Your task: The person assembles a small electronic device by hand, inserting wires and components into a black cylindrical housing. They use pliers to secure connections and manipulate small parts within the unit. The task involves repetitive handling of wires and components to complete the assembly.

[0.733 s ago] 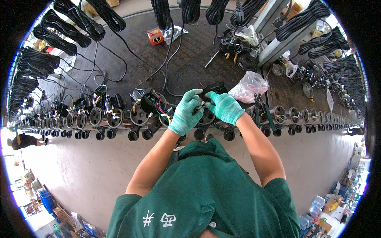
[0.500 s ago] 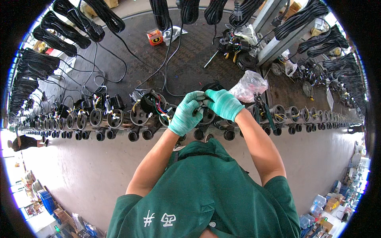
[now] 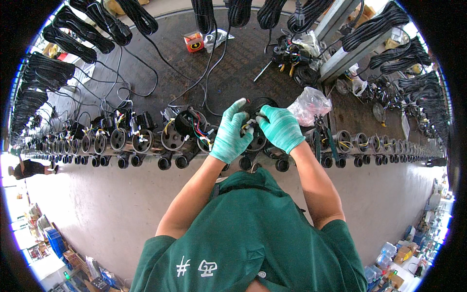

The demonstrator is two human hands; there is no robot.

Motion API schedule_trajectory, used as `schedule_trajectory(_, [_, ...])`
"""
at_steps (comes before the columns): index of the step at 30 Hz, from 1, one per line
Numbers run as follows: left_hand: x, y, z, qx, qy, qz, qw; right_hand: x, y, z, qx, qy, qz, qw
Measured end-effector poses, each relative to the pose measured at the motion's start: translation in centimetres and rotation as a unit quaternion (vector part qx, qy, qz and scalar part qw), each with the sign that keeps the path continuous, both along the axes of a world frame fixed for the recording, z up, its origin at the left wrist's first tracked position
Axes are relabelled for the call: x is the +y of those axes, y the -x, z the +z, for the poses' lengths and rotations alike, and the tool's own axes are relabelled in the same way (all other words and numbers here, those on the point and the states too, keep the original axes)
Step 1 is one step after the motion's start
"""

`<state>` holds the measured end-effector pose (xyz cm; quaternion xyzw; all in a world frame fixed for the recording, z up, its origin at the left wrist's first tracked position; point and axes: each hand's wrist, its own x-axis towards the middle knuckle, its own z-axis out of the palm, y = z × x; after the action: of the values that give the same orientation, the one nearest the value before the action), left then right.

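The person's left hand (image 3: 232, 134) and right hand (image 3: 281, 127), both in green gloves, are close together over a round metal housing (image 3: 257, 142) in the row along the table edge. Small wires with pale connectors (image 3: 249, 124) lie between the bent fingers; the gloves cover the contact, so one cannot tell surely what each hand grasps. A black round part (image 3: 264, 102) is just behind. A clear plastic bag (image 3: 311, 106) stands near the right hand.

Two gloved hands (image 3: 231, 132) (image 3: 281, 129), one red box (image 3: 193, 43)
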<state>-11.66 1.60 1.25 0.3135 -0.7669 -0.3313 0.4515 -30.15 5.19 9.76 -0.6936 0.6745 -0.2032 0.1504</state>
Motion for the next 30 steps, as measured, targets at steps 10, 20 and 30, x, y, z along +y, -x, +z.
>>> schedule_trajectory(10, [-0.6,-0.1,2.5,-0.075,0.076,0.054,0.993,0.5,-3.1,-1.2,-0.019,0.085,0.071,0.994])
schedule_trajectory(20, [-1.2,-0.3,0.1,-0.015,-0.024,-0.014,1.000,1.2,-2.0,-1.8,-0.101,0.122,0.041,0.987])
schedule_trajectory(30, [-0.7,0.0,1.4,0.092,-0.279,-0.044,0.955,3.4,1.8,-0.9,-0.135,0.047,-0.045,0.989])
